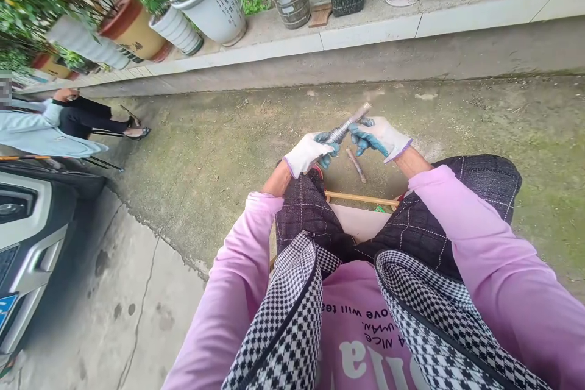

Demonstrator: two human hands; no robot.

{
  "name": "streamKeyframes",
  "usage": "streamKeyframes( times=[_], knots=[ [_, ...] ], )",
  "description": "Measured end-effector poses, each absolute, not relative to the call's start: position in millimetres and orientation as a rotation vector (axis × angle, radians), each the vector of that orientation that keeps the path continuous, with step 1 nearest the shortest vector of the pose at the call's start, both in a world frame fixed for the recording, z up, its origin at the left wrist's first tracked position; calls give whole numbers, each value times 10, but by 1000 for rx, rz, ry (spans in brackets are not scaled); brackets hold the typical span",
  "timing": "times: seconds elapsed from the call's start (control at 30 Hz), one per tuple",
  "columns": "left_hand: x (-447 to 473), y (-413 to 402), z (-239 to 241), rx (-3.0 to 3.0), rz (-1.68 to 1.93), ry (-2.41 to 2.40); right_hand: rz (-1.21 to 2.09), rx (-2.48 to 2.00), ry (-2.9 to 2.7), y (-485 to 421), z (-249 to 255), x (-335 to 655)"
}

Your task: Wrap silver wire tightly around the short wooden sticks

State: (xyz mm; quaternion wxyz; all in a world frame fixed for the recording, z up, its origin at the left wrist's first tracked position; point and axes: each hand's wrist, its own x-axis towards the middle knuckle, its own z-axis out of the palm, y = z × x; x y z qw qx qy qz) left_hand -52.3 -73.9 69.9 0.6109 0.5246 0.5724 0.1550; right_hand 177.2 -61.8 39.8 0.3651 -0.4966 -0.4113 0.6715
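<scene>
Both my hands wear white gloves with teal fingers. My left hand (311, 152) is closed around the lower end of a short stick-like piece (348, 124), grey and scaly along its middle with a pale tip. My right hand (379, 136) pinches the same piece nearer its upper end. The piece is held slanted over the concrete ground in front of my knees. A second thin brown stick (356, 164) lies on the ground just below my hands.
I sit on a low stool with a wooden rail (361, 198). Potted plants (210, 0) line a raised kerb (365, 30) ahead. Another person (55, 125) sits at the left. A car's front (27, 237) stands at the near left.
</scene>
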Motion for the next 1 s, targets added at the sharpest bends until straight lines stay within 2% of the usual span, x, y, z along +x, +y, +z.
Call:
streamKeyframes(
  times=[0.13, 0.3, 0.43, 0.53, 0.7, 0.8, 0.9, 1.0],
  knots=[
    [-562, -580, 766, 1595, 307, 1633, 1680, -1339, -1233, -643, 329, 1730],
    [-694, -476, 760, 2198, -381, 1905, 1557, -1451, -1512, -655, 220, 1787],
    [-711, -515, 651, 2292, -719, 1659, 1455, -1509, -1602, -556, 118, 1911],
    [-685, -544, 614, 2265, -614, 1509, 1459, -1554, -1478, -440, 39, 1972],
    [-720, -539, 599, 1811, 96, 1551, 1574, -1508, -1278, -377, -61, 1829],
    [-745, -488, 566, 1527, 342, 1633, 1598, -1567, -1403, -491, -72, 1620],
    [-759, -385, 507, 1504, 330, 1727, 1525, -1611, -1727, -648, -27, 1464],
    [-778, -279, 430, 1763, 42, 1794, 1398, -1559, -2044, -727, 44, 1462]
  ],
)
